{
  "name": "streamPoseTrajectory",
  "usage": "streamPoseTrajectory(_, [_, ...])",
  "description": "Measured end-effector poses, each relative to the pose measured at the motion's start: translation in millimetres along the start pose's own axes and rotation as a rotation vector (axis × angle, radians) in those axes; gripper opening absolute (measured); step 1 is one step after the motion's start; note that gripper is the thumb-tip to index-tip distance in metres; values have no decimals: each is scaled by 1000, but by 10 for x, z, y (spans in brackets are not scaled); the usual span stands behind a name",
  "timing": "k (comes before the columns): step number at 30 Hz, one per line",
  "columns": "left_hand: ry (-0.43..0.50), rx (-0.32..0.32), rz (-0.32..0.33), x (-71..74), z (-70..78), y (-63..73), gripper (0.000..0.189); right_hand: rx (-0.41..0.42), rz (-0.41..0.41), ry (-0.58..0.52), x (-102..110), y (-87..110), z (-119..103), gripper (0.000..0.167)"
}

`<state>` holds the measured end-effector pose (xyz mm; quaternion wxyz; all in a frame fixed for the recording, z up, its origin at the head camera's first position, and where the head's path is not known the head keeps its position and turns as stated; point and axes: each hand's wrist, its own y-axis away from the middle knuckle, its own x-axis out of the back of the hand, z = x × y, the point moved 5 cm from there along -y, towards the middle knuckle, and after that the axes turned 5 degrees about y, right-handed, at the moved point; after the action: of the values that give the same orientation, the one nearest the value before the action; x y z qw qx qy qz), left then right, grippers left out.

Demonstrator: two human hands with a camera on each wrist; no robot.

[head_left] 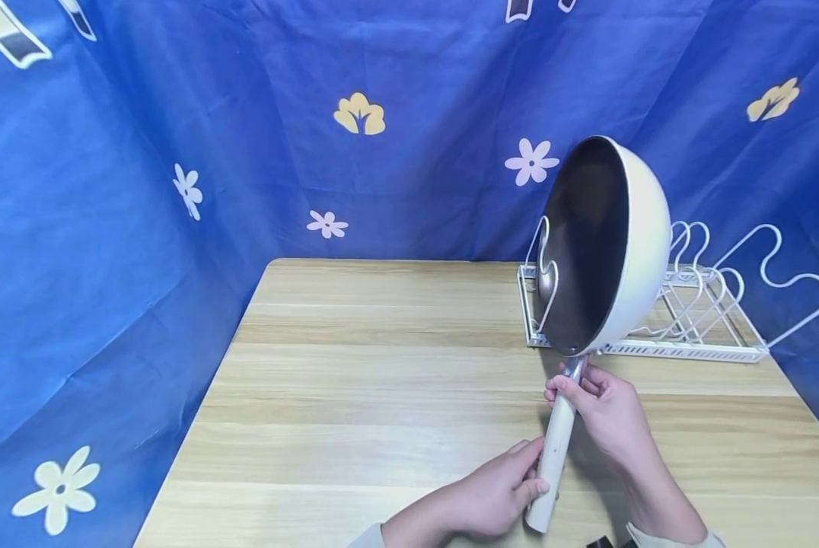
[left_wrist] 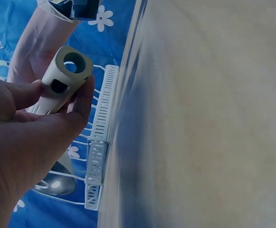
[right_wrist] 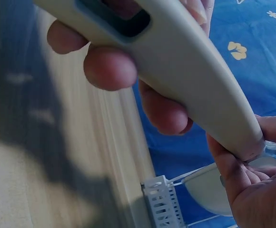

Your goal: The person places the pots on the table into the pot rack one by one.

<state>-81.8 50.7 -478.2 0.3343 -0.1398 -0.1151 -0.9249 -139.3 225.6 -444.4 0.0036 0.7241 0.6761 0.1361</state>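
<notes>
A deep wok (head_left: 645, 243), cream outside and dark inside, stands on its side at the left end of the white wire rack (head_left: 683, 350), its opening facing left. Its long cream handle (head_left: 556, 449) points toward me, down and slightly left. My right hand (head_left: 611, 415) grips the handle close to the wok, thumb on top. Near the free end, my left hand (head_left: 495, 491) pinches the handle between thumb and fingers. The left wrist view shows the hollow handle end (left_wrist: 64, 78) beside the left thumb. Whether the wok's lower rim bears on the rack is hard to tell.
The rack's curved wire dividers (head_left: 704, 243) stand to the right of the wok, and one loop (head_left: 553, 293) stands before its opening. Wooden tabletop (head_left: 382, 365) spreads to the left. A blue patterned cloth (head_left: 416, 183) hangs behind and on both sides.
</notes>
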Motion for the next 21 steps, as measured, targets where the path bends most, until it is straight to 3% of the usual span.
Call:
streamPoseTrajectory(9, [88, 39, 5, -9, -53, -59, 61, -67, -13, -25, 1, -62, 86, 53])
streamPoseTrajectory(17, [140, 66, 15, 18, -99, -120, 61, -52, -6, 8, -5, -147, 116, 46])
streamPoseTrajectory(21, [167, 111, 40, 32, -127, -168, 60, -47, -16, -4, -14, -209, 148, 49])
